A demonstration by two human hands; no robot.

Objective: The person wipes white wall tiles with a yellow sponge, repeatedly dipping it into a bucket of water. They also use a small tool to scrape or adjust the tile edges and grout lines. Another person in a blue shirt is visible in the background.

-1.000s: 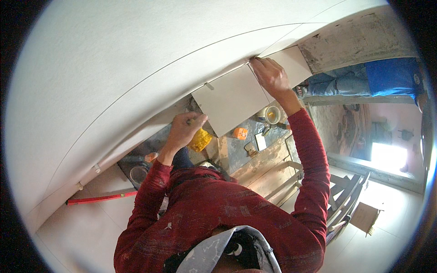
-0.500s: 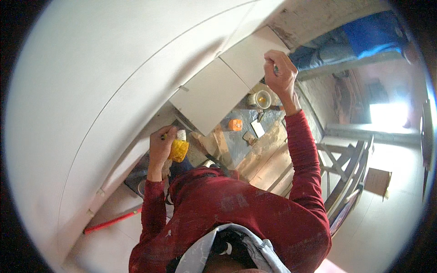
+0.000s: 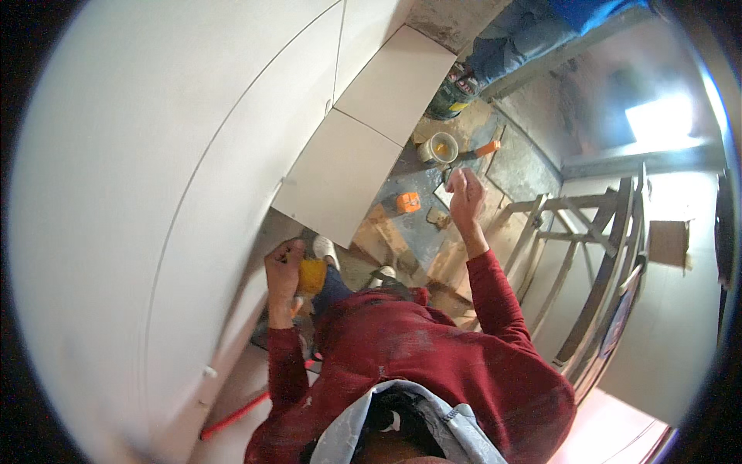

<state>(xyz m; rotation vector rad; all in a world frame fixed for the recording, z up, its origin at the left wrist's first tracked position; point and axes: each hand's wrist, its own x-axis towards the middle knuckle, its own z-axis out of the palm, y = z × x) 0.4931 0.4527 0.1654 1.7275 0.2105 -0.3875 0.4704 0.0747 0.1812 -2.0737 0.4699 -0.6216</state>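
Observation:
My left hand (image 3: 284, 267) is closed, with fingers pinched together, close to the white wall. Against its right side sits a yellow pouch-like thing (image 3: 312, 276); whether the fingers grip it or something small is hidden. My right hand (image 3: 466, 197) is raised out to the right with its fingers curled in. What it holds, if anything, I cannot make out. Ahead of my left hand lie two large pale tiles (image 3: 338, 174), joined along a thin seam. Small pegs (image 3: 280, 184) stick out where the tiles meet the wall (image 3: 224, 185).
Beyond the tiles stand a white bucket (image 3: 437, 148) with a trowel (image 3: 485, 149) beside it and a dark bucket (image 3: 450, 102). An orange box (image 3: 408, 203) lies on wet grey floor. A wooden frame (image 3: 587, 240) stands at right. Someone in blue (image 3: 525, 35) is at the far right.
My right hand has come down and nearer, uncovering the trowel and dark bucket. My left hand stays by the wall with the yellow thing. The whole view has shifted.

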